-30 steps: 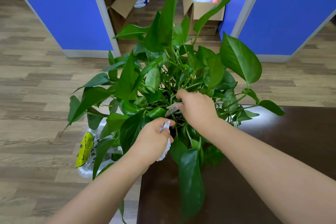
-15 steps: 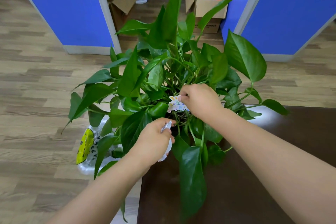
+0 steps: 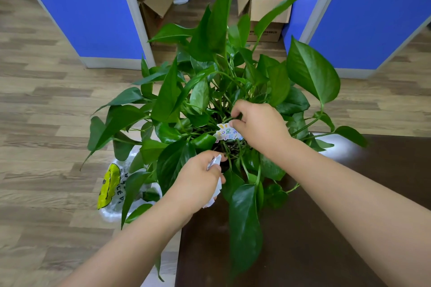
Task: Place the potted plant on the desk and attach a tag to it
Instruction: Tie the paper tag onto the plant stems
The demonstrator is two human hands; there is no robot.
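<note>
Right hand (image 3: 261, 127) pinching colourful tag (image 3: 227, 133) among potted plant (image 3: 210, 91) stems on desk (image 3: 326, 228); left hand (image 3: 198, 182) clutching white paper scrap (image 3: 215, 163).

so from my feed all I get of the body is two forearms coming in from the bottom edge, plus both hands. Left hand (image 3: 198, 178) and right hand (image 3: 260, 127) are both bare, no gloves on either. No sleeves showing anywhere, the arms are uncovered right down to the frame edge. No watch, no bracelet or wristband, no rings that I can make out. Nails look short on the fingers I can see, nothing else to report
</note>
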